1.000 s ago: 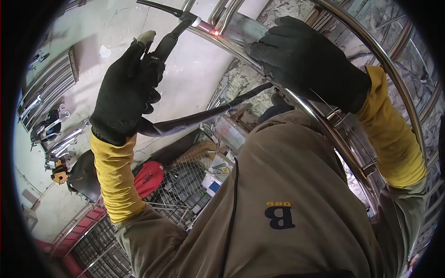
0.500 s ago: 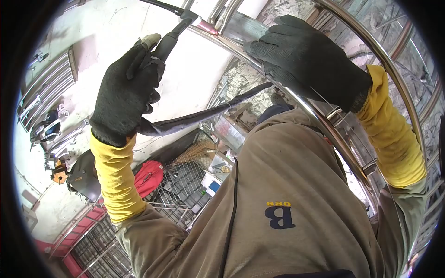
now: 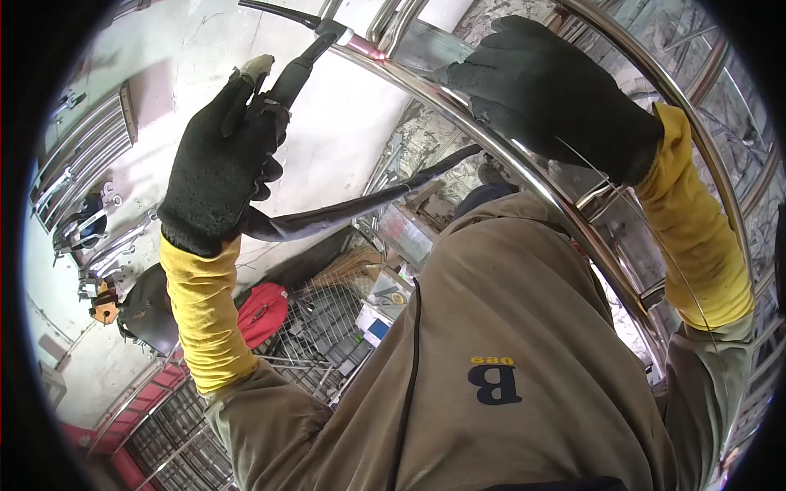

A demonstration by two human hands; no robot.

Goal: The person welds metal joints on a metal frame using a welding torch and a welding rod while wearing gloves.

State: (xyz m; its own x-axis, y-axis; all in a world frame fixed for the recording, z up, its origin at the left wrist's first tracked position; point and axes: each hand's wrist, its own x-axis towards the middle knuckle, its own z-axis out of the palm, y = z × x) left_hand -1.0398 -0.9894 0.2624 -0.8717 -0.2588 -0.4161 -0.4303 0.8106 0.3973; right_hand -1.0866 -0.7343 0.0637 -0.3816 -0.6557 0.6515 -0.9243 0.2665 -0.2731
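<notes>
My left hand (image 3: 225, 159), in a black glove with a worn thumb tip, is closed around the handle of a TIG welding torch (image 3: 299, 72). The torch's pink nozzle (image 3: 366, 47) is at a polished steel tube (image 3: 458, 114), and a small glow shows at its tip. Gloved in black too, my right hand (image 3: 557, 98) is closed on a thin filler rod (image 3: 675, 266), which trails back past my yellow sleeve. Its fingers lie close to the same tube, pointing toward the nozzle. My fingertips' exact hold on the rod is hidden.
The torch's dark cable (image 3: 344, 217) loops below my left hand. A second curved tube (image 3: 684, 106) arches beyond my right wrist. Wrenches (image 3: 110, 254) lie at the left, near a dark welding mask (image 3: 150, 307). A red cloth (image 3: 262, 315) and a metal grid (image 3: 315, 327) are lower down.
My right hand has shifted slightly right and upward, and the filler rod's tail has swung to the right. My left hand and the torch have barely moved.
</notes>
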